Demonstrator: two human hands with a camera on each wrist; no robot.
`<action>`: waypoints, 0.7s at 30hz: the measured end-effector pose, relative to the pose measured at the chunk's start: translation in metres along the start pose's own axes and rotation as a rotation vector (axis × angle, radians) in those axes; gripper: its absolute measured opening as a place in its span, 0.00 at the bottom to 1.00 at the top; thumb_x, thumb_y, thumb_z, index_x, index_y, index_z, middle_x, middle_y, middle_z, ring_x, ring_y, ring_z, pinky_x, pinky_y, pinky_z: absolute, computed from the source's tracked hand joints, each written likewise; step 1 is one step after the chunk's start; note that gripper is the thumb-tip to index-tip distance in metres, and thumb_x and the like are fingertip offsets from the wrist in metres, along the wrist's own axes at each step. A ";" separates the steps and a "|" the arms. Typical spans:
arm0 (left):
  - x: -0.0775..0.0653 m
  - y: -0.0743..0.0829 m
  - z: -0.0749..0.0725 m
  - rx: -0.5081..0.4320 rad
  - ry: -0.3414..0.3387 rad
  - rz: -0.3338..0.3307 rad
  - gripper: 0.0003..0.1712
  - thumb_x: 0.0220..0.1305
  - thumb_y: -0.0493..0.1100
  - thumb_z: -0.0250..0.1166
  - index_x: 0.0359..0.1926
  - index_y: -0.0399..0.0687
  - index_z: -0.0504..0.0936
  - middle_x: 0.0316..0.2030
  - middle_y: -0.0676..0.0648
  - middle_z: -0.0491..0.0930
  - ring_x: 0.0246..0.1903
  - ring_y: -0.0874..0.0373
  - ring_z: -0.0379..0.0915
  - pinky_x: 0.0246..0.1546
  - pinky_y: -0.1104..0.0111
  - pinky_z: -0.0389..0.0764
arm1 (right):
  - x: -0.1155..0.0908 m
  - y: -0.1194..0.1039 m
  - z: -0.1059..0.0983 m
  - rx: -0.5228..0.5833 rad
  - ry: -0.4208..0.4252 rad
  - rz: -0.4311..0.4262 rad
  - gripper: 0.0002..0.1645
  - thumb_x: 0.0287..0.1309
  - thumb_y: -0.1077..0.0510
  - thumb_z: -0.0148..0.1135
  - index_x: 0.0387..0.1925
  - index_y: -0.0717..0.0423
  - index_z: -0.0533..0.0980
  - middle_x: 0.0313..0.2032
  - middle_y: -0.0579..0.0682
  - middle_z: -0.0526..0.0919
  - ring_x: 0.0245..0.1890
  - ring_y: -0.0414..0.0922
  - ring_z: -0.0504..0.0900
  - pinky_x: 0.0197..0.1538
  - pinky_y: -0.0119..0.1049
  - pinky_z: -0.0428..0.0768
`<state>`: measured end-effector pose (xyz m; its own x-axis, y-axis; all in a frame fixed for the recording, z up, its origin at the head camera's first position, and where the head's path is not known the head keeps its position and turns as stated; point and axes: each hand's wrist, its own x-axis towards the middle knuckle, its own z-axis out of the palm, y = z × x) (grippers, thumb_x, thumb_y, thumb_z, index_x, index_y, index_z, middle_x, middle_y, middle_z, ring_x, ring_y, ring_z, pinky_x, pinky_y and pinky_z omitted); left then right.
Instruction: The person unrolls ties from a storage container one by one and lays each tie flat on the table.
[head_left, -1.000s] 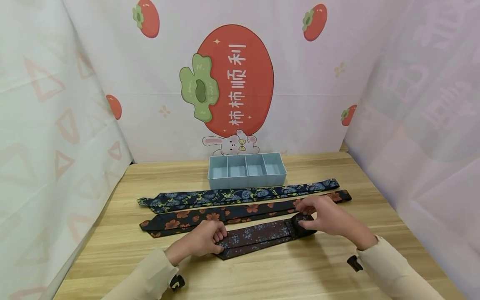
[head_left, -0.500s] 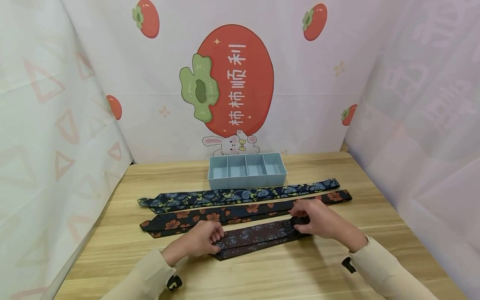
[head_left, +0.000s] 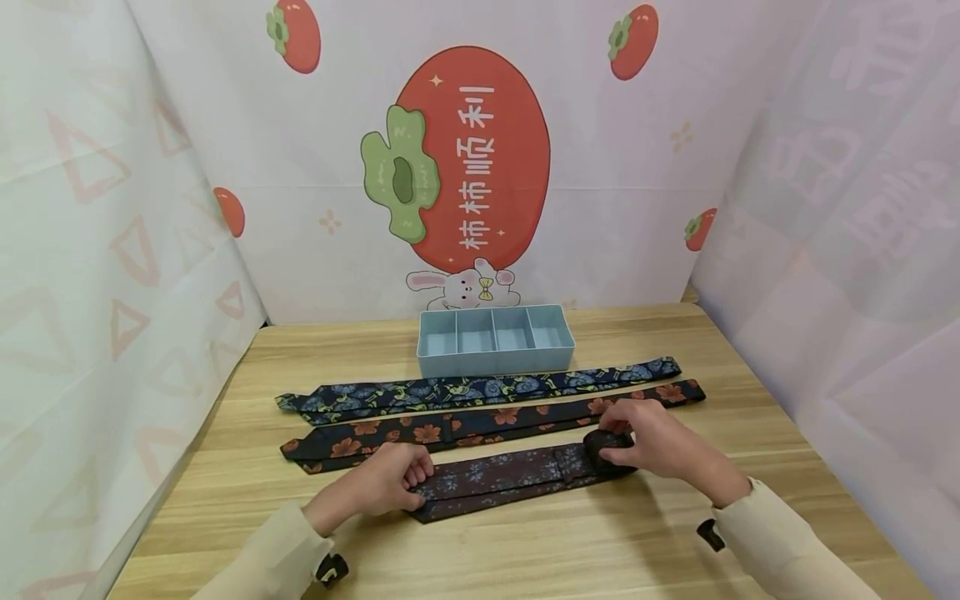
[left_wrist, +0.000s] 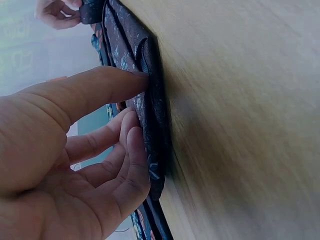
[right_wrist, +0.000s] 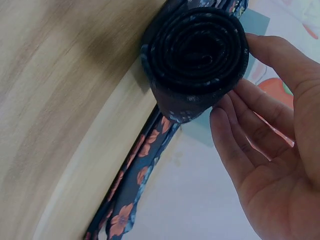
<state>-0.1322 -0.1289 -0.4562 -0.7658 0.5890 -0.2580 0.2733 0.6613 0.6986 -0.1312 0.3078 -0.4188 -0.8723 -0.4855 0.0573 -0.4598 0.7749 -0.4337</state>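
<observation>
A dark maroon necktie [head_left: 495,479] with small blue flowers lies nearest me, its right part wound into a roll. My right hand [head_left: 652,437] holds this roll between thumb and fingers; the right wrist view shows its spiral end [right_wrist: 197,55]. At the wide pointed end, my left hand [head_left: 386,479] pinches the fabric, thumb and curled fingers both against it in the left wrist view. Just behind lies a black necktie with orange flowers [head_left: 427,433], stretched flat. Farther back is a navy necktie with blue and yellow patterns [head_left: 495,388], also flat.
A light blue box [head_left: 495,361] with several compartments stands behind the neckties, its visible compartments holding nothing. The wooden table [head_left: 525,558] meets a printed white cloth backdrop [head_left: 315,167] at the back, with cloth walls on both sides.
My left hand and the necktie's wide end have shifted slightly left. The right hand went left with the roll, then came back right; more of the flat part now shows beside the roll.
</observation>
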 end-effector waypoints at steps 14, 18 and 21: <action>-0.003 -0.001 -0.001 -0.011 -0.014 0.000 0.15 0.58 0.33 0.78 0.45 0.43 0.84 0.38 0.49 0.80 0.37 0.59 0.76 0.37 0.69 0.81 | 0.002 -0.004 -0.005 0.016 -0.025 -0.013 0.15 0.58 0.55 0.80 0.45 0.53 0.85 0.43 0.46 0.88 0.38 0.38 0.86 0.39 0.38 0.87; -0.003 -0.001 -0.001 -0.010 -0.015 0.000 0.15 0.58 0.33 0.78 0.45 0.44 0.84 0.39 0.49 0.80 0.37 0.59 0.76 0.37 0.69 0.81 | 0.009 -0.009 -0.002 0.010 -0.033 -0.048 0.15 0.58 0.57 0.79 0.46 0.55 0.85 0.45 0.51 0.89 0.38 0.37 0.86 0.39 0.35 0.86; -0.003 -0.001 -0.002 -0.010 -0.015 0.002 0.15 0.58 0.33 0.78 0.45 0.44 0.84 0.39 0.50 0.80 0.37 0.59 0.76 0.37 0.69 0.81 | 0.012 -0.012 0.003 0.008 -0.042 -0.066 0.16 0.58 0.58 0.79 0.48 0.58 0.85 0.44 0.51 0.89 0.37 0.39 0.86 0.39 0.37 0.87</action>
<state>-0.1313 -0.1320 -0.4550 -0.7567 0.5971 -0.2661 0.2689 0.6553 0.7059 -0.1358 0.2917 -0.4158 -0.8321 -0.5526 0.0481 -0.5149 0.7373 -0.4373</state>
